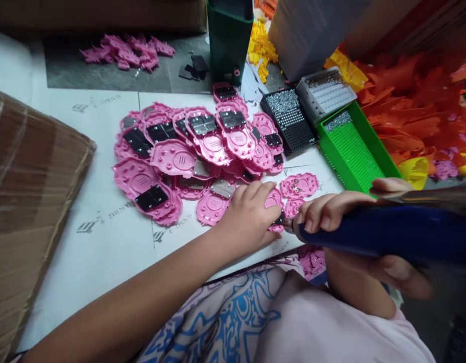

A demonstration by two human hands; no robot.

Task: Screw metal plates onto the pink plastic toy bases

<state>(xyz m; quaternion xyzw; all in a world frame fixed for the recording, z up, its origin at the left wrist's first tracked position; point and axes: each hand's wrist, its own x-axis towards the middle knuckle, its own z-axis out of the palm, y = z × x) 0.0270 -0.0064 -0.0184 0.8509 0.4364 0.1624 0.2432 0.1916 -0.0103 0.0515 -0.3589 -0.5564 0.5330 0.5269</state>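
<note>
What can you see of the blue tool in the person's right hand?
The blue tool is a thick, dark blue, pen-shaped driver that looks like plastic, lying almost level and running off the right edge of the picture. The right hand wraps its front end. Its short metal tip points left onto a pink plastic piece pinned to the white table by the left hand. Its rear is blurred.

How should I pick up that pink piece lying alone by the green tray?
Pinch the pink piece by its scalloped rim, coming from above. It lies flat on the table, so only the thin edges give fingers a hold, and its near side is free of the pile.
</note>
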